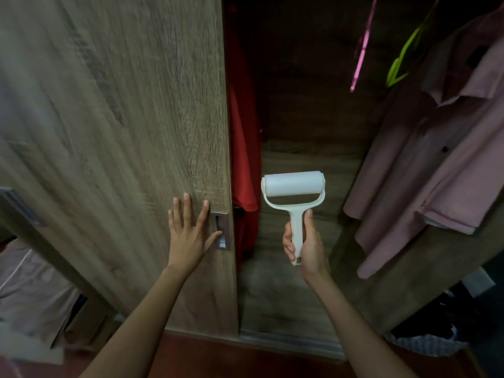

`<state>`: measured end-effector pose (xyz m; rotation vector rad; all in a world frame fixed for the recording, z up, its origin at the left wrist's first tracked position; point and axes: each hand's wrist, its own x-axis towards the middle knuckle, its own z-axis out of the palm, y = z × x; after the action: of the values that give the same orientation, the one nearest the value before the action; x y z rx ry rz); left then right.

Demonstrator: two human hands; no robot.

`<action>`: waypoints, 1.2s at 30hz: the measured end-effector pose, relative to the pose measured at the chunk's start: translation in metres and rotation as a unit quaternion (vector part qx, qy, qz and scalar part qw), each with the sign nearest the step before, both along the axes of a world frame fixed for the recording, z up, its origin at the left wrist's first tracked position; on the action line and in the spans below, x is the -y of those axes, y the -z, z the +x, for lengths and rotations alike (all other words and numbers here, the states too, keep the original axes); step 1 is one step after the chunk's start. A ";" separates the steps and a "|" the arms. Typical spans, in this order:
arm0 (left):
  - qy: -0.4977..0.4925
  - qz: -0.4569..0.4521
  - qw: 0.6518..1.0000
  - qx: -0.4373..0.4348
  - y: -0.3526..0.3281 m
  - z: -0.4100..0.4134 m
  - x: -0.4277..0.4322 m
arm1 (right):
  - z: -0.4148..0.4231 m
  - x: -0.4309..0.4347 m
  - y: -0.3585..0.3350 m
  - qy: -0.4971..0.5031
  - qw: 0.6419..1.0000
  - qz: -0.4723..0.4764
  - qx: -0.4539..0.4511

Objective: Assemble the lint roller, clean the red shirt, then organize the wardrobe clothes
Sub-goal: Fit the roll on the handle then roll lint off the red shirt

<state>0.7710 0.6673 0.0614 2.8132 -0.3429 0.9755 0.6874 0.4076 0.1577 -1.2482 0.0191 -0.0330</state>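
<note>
Left hand (188,236) splayed flat on grained wood door (109,132); right hand (309,242) wraps white lint roller (293,184).

Light: dim, warm, brightest on the wardrobe door (109,132)
Shadow: wardrobe interior (300,77) near black at top
Blur: smear along left edge
Distortion: wide-angle bending at borders

door (117,132) blocks left, open gap beside red shirt (244,148)
</note>
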 end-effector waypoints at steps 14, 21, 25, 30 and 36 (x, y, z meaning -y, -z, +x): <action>-0.001 -0.010 1.000 -0.022 -0.007 0.000 -0.031 | 0.001 -0.012 0.000 -0.009 1.000 0.002 -0.007; -0.013 -0.009 0.999 -0.030 -0.010 0.001 -0.046 | 0.002 -0.015 0.002 -0.019 1.000 0.001 -0.003; -0.024 -0.004 0.999 -0.039 -0.012 0.001 -0.049 | 0.001 -0.016 0.000 -0.012 1.000 -0.016 -0.007; -0.036 -0.003 0.999 -0.036 -0.014 -0.004 -0.043 | 0.000 -0.012 -0.003 0.001 1.000 -0.017 -0.009; -0.027 -0.108 0.993 -0.041 -0.029 -0.027 -0.021 | -0.002 0.007 -0.008 0.036 0.998 -0.038 -0.024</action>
<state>0.7439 0.6883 0.0906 2.6667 -0.1416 0.8487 0.6858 0.4010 0.1656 -1.3241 0.1060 -0.0673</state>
